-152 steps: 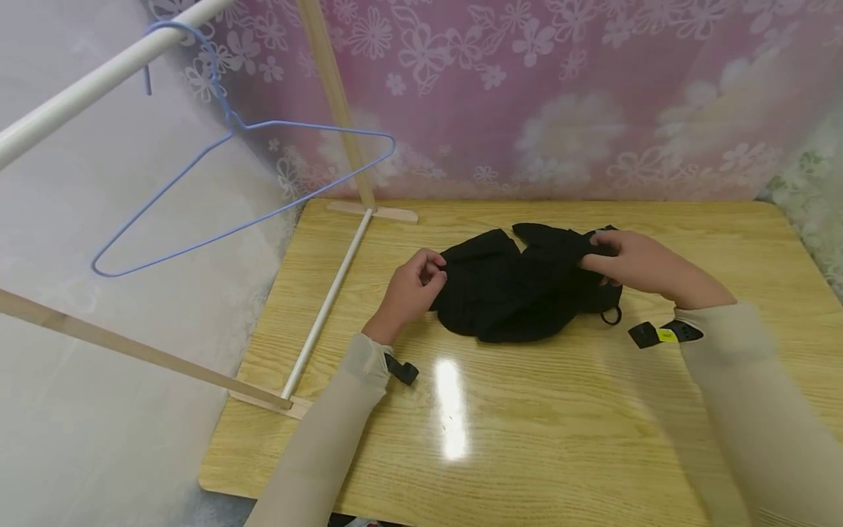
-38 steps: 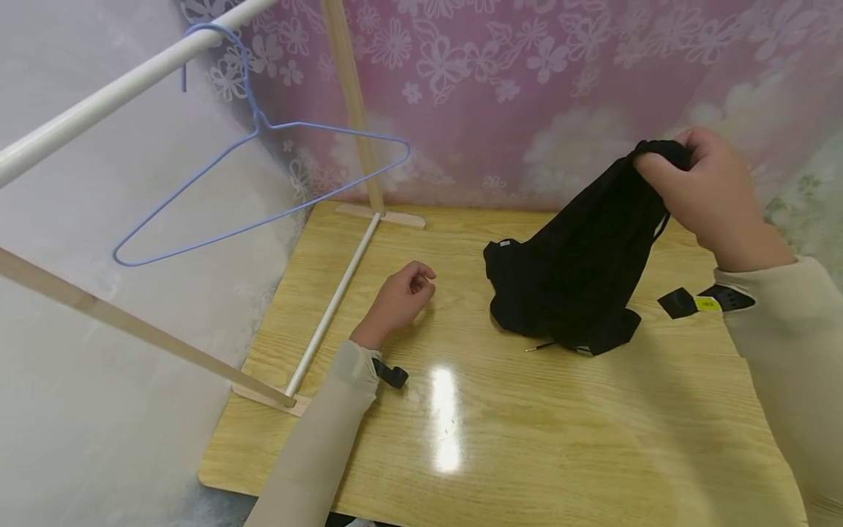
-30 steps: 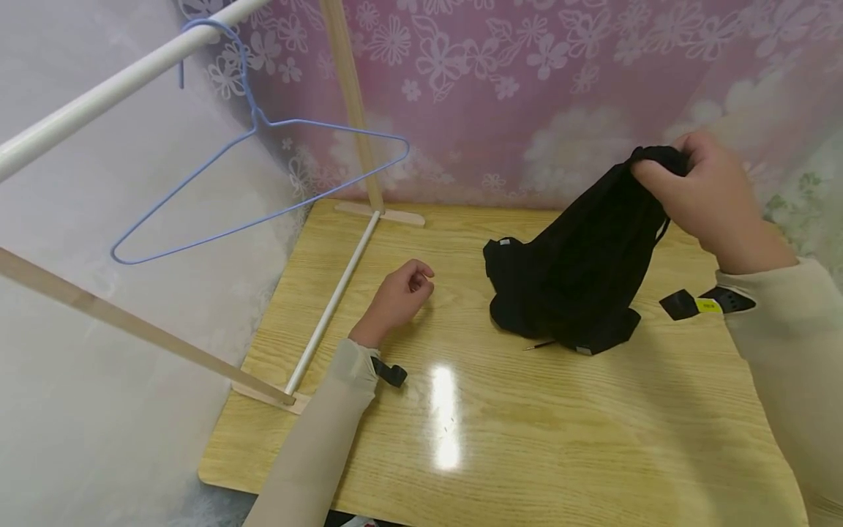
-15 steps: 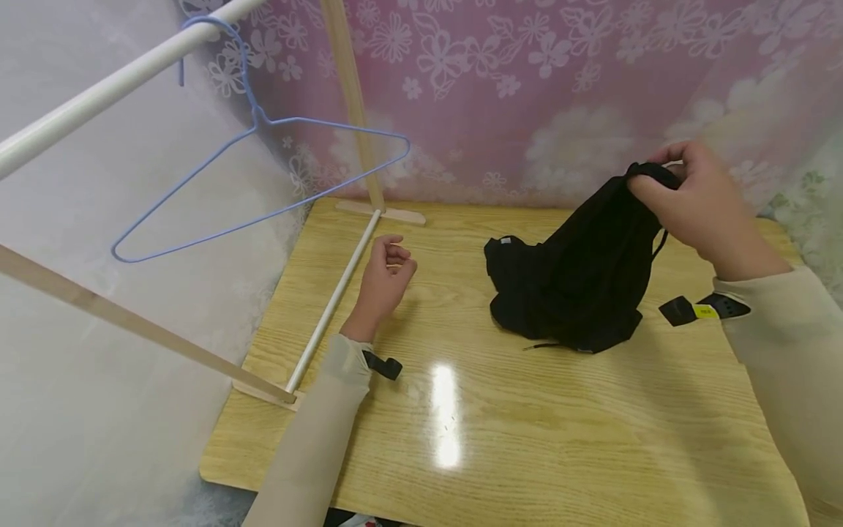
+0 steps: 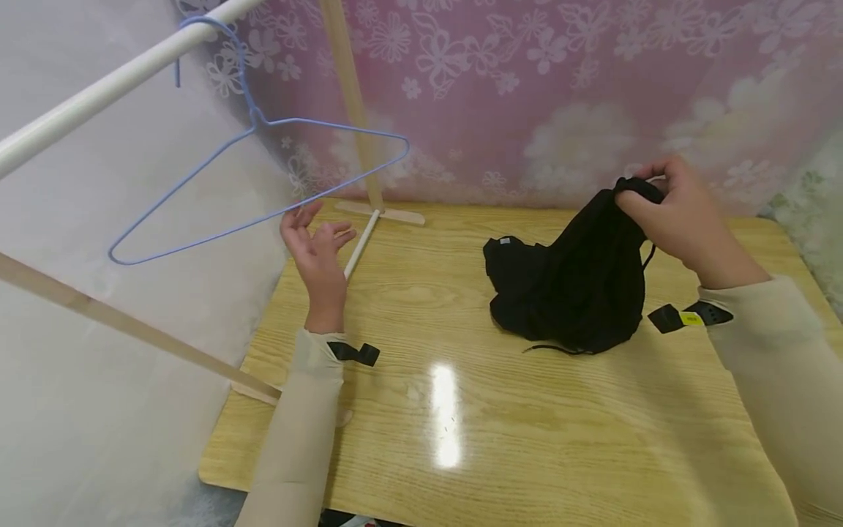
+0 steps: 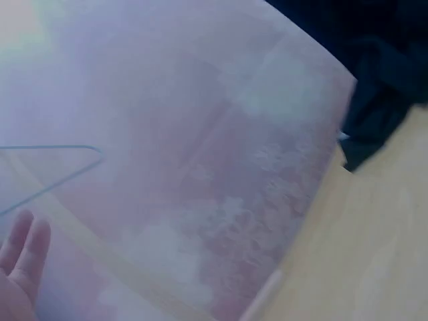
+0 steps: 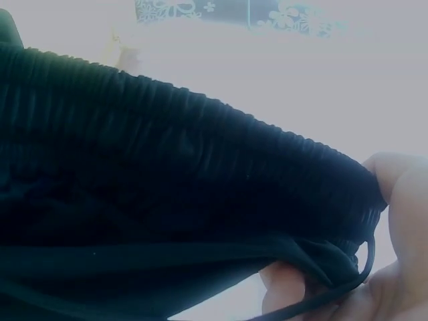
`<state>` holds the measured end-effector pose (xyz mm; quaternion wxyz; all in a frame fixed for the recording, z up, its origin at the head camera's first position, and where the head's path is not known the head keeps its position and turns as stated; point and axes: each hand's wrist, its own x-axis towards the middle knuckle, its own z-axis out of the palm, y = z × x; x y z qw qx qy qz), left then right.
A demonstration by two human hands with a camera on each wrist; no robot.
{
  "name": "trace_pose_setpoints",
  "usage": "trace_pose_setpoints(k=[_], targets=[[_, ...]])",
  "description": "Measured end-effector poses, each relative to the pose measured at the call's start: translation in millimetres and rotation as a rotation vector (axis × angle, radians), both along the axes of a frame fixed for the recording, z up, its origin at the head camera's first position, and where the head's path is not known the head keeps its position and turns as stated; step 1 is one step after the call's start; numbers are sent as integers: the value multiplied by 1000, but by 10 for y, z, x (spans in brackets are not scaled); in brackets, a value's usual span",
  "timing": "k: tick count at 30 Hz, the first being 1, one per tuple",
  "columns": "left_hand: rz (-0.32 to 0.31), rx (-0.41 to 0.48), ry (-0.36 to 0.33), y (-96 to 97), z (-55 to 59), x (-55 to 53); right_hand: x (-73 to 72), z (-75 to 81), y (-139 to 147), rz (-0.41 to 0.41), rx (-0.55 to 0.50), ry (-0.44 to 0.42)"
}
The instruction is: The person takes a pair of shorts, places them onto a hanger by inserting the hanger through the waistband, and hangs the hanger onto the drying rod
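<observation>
Black shorts (image 5: 579, 285) with a gathered elastic waistband (image 7: 200, 140) and a drawstring hang partly lifted, their lower part lying on the table. My right hand (image 5: 685, 227) pinches the waistband at one end, thumb on the near side. In the right wrist view a cord loops beside the fingers. My left hand (image 5: 317, 256) is raised with spread, relaxed fingers and holds nothing. It is close to the lower bar of a blue hanger (image 5: 253, 128); whether it touches the bar I cannot tell. The hanger hooks over a white rail (image 5: 105, 91).
The rail belongs to a rack with wooden posts (image 5: 345, 95) and a low white crossbar (image 5: 361, 245), standing on the left of the wooden table (image 5: 540, 424). Behind the table hangs a pink floral curtain (image 5: 474, 95).
My left hand has left the table, moving left and up to the hanger while its fingers spread. My right hand has lowered slightly and shifted left with the shorts. Earlier both hands were on the shorts.
</observation>
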<state>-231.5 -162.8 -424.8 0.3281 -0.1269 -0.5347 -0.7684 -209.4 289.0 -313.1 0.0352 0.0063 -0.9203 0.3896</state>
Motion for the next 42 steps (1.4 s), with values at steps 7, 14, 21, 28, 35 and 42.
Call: trace_pose_setpoints(k=[7, 14, 21, 28, 35, 42], targets=[[8, 290, 74, -97, 243, 91, 18, -94, -35, 17, -6, -34], [43, 329, 82, -116, 297, 73, 21, -106, 1, 11, -2, -14], [90, 291, 23, -66, 315, 20, 37, -106, 46, 14, 0, -24], [54, 311, 33, -69, 332, 2, 37, -131, 85, 32, 18, -23], [19, 312, 61, -108, 395, -25, 124, -154, 54, 15, 50, -70], [-20, 306, 93, -148, 440, -48, 260, -193, -33, 8, 98, -92]])
